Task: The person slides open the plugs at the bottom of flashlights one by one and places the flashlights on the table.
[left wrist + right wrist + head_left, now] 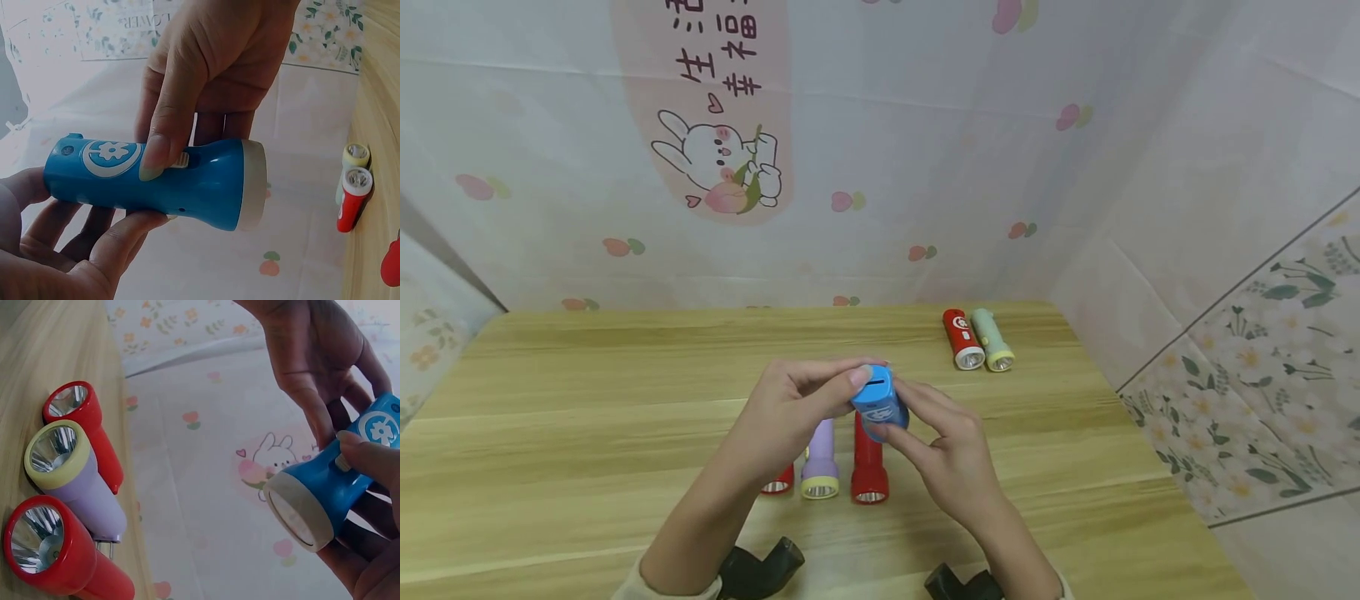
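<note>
Held in both hands over the table is a blue flashlight (pixel 212 178) with a white rim, a flower emblem and a sliding switch (pixel 181 160). My left hand (pixel 801 396) grips the tail end, its thumb against the body. Around the middle of the body curls my right hand (pixel 951 446), with the thumb (pixel 359 447) right beside the switch. The head view shows the slotted tail end facing up. Below the hands lie a red flashlight (pixel 869 479), a purple one with a yellow rim (pixel 821 467) and another red one (pixel 778 481), partly hidden by the left forearm.
A red flashlight with a white rim (pixel 961 333) and a pale green one (pixel 992 337) lie side by side at the back right of the wooden table (pixel 587 417). Printed cloth (pixel 880 150) hangs behind and at the sides. Black wrist mounts (pixel 763 571) show near the front.
</note>
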The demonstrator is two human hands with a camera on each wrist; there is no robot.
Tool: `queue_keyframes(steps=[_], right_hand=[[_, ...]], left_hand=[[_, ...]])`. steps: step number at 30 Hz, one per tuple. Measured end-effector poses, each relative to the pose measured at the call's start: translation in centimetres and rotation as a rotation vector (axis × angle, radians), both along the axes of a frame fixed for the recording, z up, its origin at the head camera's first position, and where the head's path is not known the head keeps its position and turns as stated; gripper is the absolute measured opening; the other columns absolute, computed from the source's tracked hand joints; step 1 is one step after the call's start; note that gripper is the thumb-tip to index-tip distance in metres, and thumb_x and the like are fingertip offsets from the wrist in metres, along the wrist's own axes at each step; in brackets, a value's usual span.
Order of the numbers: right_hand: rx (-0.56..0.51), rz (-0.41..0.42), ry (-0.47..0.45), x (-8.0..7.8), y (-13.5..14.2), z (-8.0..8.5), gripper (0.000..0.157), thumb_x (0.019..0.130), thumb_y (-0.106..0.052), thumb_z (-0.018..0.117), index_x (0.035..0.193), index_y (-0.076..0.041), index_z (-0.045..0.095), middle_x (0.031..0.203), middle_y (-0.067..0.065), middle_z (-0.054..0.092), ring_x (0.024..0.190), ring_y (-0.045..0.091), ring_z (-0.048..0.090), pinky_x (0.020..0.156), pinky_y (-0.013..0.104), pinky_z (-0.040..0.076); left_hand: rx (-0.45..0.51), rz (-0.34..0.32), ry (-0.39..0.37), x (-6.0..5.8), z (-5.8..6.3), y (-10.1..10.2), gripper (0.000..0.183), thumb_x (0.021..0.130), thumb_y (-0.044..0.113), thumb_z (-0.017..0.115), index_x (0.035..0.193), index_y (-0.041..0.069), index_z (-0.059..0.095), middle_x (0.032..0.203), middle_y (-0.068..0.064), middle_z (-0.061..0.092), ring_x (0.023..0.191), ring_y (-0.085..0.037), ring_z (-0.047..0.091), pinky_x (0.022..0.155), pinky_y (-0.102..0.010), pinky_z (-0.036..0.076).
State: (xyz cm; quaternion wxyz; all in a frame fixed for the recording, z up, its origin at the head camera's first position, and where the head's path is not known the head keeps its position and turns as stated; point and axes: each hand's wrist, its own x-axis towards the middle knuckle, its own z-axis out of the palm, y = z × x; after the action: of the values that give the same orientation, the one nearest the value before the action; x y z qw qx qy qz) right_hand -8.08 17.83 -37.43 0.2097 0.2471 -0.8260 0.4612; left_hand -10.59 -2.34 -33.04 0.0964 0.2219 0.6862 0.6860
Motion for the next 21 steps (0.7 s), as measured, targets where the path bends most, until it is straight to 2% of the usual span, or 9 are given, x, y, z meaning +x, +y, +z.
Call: queue_keyframes(steps=[10,21], right_hand=[[0.01,0.026,-0.026,0.15,-0.05,0.3,0.052,0.083,-0.002,0.08,0.133,-0.004,0.066,0.127,0.009,0.072,0.114,0.022,0.071,0.095,0.03,0.059],[0.092,0.015,-0.066,0.72,-0.2,0.82,0.057,0.084,-0.006,0.078,0.139,-0.007,0.061,0.13,0.008,0.071,0.114,0.022,0.072,0.092,0.031,0.06]], left_hand=[[0.023,0.012,-0.027,0.1,0.18,-0.06,0.029,0.101,0.023,0.062,0.124,0.008,0.073,0.12,-0.008,0.075,0.111,-0.02,0.072,0.094,-0.035,0.059],[0.032,0.005,-0.052,0.14,0.22,-0.05,0.03,0.101,0.021,0.063,0.124,0.005,0.072,0.123,-0.01,0.074,0.113,-0.022,0.073,0.093,-0.037,0.059]])
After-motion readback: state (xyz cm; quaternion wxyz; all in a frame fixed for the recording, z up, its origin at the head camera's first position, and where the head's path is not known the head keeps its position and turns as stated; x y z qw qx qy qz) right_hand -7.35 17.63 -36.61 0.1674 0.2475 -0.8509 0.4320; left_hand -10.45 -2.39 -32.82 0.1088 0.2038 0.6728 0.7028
